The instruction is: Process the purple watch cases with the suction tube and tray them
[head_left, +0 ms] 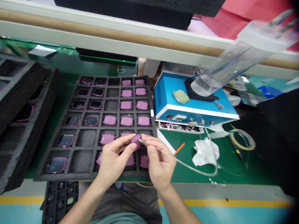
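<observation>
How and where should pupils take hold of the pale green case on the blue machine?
Probably pinch the pale green case by its left rim, coming from the front left: it lies low and rounded on the blue machine, that side is open, and the black holder sits close at its right.

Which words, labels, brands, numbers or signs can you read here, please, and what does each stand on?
No text here is legible.
White label on the foam tray: too small to read.
Pale marks on the purple watch cases: too small.
Green display on the blue control box: too blurred.
</observation>
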`<state>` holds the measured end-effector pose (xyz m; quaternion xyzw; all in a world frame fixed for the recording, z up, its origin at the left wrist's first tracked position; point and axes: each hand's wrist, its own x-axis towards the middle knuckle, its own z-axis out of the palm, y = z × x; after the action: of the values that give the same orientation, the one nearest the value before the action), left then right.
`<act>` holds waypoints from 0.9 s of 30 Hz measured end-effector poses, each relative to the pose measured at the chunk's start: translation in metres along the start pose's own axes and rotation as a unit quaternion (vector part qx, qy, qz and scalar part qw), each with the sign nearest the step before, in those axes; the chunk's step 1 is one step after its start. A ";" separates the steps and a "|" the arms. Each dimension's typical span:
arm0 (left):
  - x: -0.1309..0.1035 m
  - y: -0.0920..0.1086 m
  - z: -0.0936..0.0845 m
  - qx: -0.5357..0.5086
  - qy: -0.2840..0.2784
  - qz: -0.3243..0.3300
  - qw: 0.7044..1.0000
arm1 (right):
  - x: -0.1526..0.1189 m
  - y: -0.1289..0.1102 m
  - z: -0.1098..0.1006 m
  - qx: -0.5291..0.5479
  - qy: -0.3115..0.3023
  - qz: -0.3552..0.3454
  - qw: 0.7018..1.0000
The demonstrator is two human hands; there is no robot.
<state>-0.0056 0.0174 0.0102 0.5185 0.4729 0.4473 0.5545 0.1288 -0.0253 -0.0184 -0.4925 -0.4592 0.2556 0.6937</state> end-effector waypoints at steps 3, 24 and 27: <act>0.002 -0.001 -0.001 0.015 0.006 0.007 1.000 | 0.004 -0.002 0.002 0.001 -0.005 -0.012 1.000; 0.003 -0.001 -0.001 0.001 0.013 0.016 1.000 | 0.007 -0.004 0.003 0.020 -0.007 -0.014 1.000; 0.003 0.000 -0.001 -0.008 0.015 0.012 1.000 | 0.007 -0.003 0.003 0.024 -0.008 -0.011 1.000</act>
<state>-0.0065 0.0208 0.0097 0.5129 0.4716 0.4654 0.5458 0.1292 -0.0196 -0.0123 -0.4683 -0.4640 0.2633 0.7043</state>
